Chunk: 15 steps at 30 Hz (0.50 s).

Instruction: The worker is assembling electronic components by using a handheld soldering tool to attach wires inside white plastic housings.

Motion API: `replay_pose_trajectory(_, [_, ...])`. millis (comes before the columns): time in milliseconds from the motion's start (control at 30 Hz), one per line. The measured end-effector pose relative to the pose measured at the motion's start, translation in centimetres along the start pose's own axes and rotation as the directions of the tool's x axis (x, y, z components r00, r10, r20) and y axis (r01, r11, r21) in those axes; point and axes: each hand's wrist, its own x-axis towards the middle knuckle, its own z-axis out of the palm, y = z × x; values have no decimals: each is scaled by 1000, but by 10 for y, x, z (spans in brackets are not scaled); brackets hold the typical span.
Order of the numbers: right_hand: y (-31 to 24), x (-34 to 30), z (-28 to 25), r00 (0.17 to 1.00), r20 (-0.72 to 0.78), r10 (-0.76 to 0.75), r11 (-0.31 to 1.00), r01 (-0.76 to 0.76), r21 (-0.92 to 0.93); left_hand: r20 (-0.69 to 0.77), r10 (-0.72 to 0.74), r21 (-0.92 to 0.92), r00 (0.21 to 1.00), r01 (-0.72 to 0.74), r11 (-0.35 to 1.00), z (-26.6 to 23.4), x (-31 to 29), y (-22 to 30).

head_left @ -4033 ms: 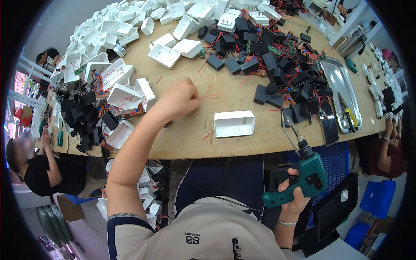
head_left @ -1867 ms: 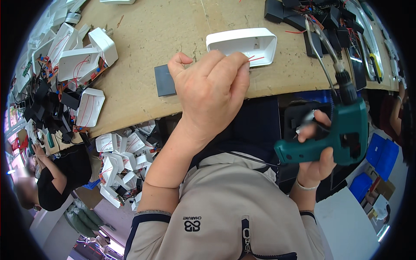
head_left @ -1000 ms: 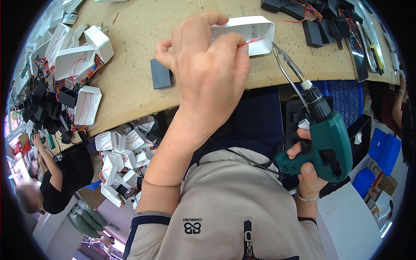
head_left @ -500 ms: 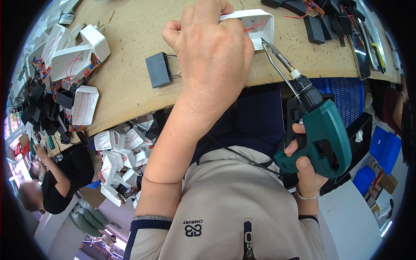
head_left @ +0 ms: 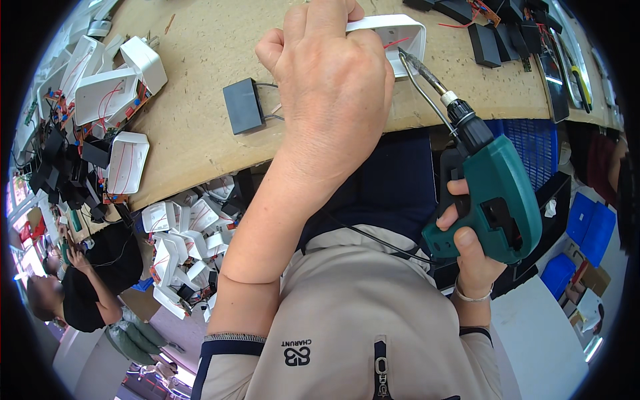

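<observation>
On the tan tabletop (head_left: 200, 100), near its front edge, the left hand (head_left: 333, 87) clamps its fingers over 1 white rectangular open-topped casing (head_left: 400, 33) with red wiring inside. Right hand (head_left: 470, 257) grips a green drill (head_left: 497, 200), bit tip at the casing.

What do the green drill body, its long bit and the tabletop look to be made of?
Drill body: likely moulded plastic, smooth green with a soft sheen. Bit: metal, thin, grey and glinting. Tabletop: probably pressed wood board, matt tan and speckled.
</observation>
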Motion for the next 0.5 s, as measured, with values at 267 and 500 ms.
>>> replay_pose_trajectory(267, [2, 5, 0, 1000, 3, -29, 999, 29, -43, -359, 225, -57, 906, -262, 963, 18, -6, -11])
replay_pose_trajectory(500, [0, 7, -2, 1000, 30, 4, 999, -2, -41, -362, 237, -39, 902, -269, 962, 19, -6, -13])
